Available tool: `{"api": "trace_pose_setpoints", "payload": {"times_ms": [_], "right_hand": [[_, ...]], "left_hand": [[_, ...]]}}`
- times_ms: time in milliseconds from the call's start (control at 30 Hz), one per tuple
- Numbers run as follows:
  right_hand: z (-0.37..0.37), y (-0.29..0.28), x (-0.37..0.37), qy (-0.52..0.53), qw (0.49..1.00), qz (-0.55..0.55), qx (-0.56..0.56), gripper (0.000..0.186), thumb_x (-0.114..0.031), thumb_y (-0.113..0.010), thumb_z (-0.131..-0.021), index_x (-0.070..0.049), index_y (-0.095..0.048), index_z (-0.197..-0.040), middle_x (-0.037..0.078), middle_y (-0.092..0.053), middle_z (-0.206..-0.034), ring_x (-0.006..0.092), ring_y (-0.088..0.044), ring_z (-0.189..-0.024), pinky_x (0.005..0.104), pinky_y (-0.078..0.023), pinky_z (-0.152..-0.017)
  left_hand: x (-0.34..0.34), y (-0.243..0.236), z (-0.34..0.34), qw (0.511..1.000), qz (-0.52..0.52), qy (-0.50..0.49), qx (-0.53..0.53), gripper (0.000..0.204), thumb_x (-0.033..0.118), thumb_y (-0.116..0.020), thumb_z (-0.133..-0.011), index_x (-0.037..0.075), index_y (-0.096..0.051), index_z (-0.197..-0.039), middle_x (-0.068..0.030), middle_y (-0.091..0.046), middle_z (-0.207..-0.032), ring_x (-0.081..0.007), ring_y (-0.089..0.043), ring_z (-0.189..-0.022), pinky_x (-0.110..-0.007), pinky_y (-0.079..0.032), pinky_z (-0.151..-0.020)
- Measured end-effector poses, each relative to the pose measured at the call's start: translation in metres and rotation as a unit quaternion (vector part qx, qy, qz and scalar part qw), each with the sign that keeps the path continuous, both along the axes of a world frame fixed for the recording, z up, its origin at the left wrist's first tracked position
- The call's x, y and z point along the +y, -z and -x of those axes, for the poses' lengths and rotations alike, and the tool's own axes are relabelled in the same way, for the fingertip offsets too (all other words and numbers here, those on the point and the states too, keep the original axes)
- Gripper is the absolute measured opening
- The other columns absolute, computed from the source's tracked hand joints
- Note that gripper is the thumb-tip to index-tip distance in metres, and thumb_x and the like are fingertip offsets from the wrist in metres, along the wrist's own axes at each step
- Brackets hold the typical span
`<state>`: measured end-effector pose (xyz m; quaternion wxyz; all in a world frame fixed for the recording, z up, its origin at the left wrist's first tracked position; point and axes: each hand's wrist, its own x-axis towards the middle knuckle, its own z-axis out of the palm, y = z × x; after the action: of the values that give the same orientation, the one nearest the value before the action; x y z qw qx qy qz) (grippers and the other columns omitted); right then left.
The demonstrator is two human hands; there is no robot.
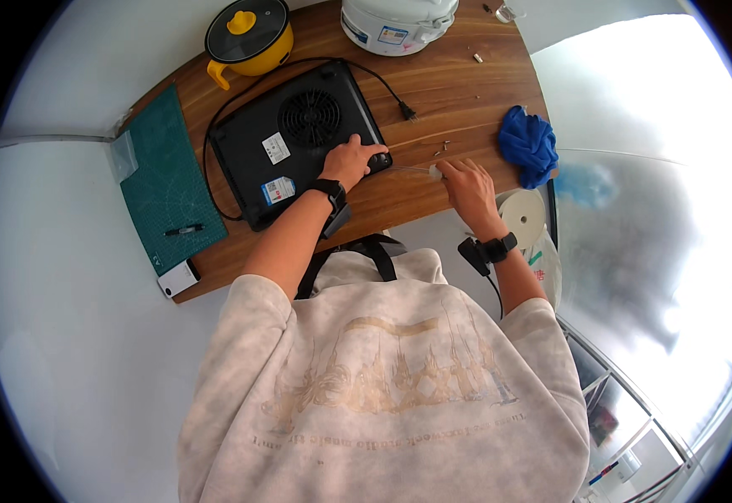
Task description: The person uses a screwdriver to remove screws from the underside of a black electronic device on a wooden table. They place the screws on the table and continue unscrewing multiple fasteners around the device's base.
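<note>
A black induction cooker [248,159] lies bottom up on the table, its round fan grille and two labels showing. My left hand [351,161] rests on its near right part, fingers stretched toward the corner foot and touching the casing. In my right hand [470,186] is a screwdriver [412,169] with a thin metal shaft and a pale handle mostly covered by my fingers. The shaft runs left to the cooker's corner beside my left fingertips; whether its tip sits in a screw cannot be made out. Several small screws [442,148] lie on the wood just beyond my right hand.
The cooker's cord ends in a plug [408,111]. A yellow pot [253,42] and a white rice cooker [399,29] stand at the back. On the left, a green cutting mat [160,159] carries a pen [184,230]. A blue cloth [527,144] lies at the right edge.
</note>
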<state>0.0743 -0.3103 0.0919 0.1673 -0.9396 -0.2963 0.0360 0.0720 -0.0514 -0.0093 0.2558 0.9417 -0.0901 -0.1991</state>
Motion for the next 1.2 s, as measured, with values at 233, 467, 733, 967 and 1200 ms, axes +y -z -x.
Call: {"api": "trace_pose_setpoints", "payload": {"times_ms": [233, 467, 733, 967, 1200], "right_hand": [[-0.022, 0.008, -0.002, -0.035, 0.999, 0.016, -0.021, 0.021, -0.003, -0.063, -0.078, -0.009, -0.065, -0.098, 0.007, -0.067, -0.093, 0.0265, -0.059, -0.094, 0.038, -0.046, -0.082], [-0.036, 0.003, 0.005, -0.059, 0.997, 0.043, -0.002, 0.026, -0.003, -0.064, -0.077, -0.01, -0.066, -0.102, 0.007, -0.068, -0.091, 0.0255, -0.059, -0.095, 0.0381, -0.045, -0.085], [-0.042, 0.006, 0.004, -0.067, 0.997, 0.025, -0.02, 0.03, -0.001, -0.063, -0.074, -0.01, -0.067, -0.102, 0.007, -0.067, -0.09, 0.0257, -0.058, -0.096, 0.0381, -0.045, -0.086], [-0.047, 0.003, 0.006, -0.085, 0.996, 0.02, -0.01, 0.03, 0.002, -0.061, -0.072, -0.008, -0.066, -0.1, 0.006, -0.066, -0.093, 0.0266, -0.058, -0.096, 0.0387, -0.045, -0.087], [-0.051, 0.004, 0.009, -0.088, 0.996, 0.029, -0.008, 0.029, 0.003, -0.06, -0.071, -0.007, -0.065, -0.097, 0.005, -0.066, -0.094, 0.0263, -0.057, -0.097, 0.0387, -0.045, -0.087]], "left_hand": [[0.0, 0.0, 0.0, 1.0, 0.005, -0.002, 0.001, 0.057, 0.007, -0.071, -0.083, 0.035, -0.059, -0.131, -0.0135, -0.051, -0.098, -0.0312, -0.064, -0.087, -0.043, -0.056, -0.078], [-0.001, 0.001, 0.0, 1.0, 0.004, -0.008, 0.004, 0.057, 0.008, -0.072, -0.083, 0.036, -0.059, -0.13, -0.0127, -0.051, -0.097, -0.0309, -0.063, -0.087, -0.043, -0.056, -0.077], [0.0, 0.0, 0.001, 1.0, 0.006, -0.009, 0.007, 0.055, 0.008, -0.071, -0.084, 0.035, -0.06, -0.13, -0.0125, -0.051, -0.095, -0.0301, -0.062, -0.084, -0.042, -0.056, -0.076], [-0.002, -0.001, 0.002, 1.0, 0.01, -0.012, 0.007, 0.055, 0.006, -0.071, -0.084, 0.034, -0.061, -0.13, -0.0127, -0.051, -0.094, -0.0294, -0.062, -0.083, -0.042, -0.055, -0.076], [-0.002, -0.001, 0.001, 1.0, 0.009, -0.014, 0.007, 0.056, 0.007, -0.071, -0.083, 0.035, -0.06, -0.13, -0.0124, -0.051, -0.096, -0.03, -0.062, -0.087, -0.042, -0.055, -0.078]]}}
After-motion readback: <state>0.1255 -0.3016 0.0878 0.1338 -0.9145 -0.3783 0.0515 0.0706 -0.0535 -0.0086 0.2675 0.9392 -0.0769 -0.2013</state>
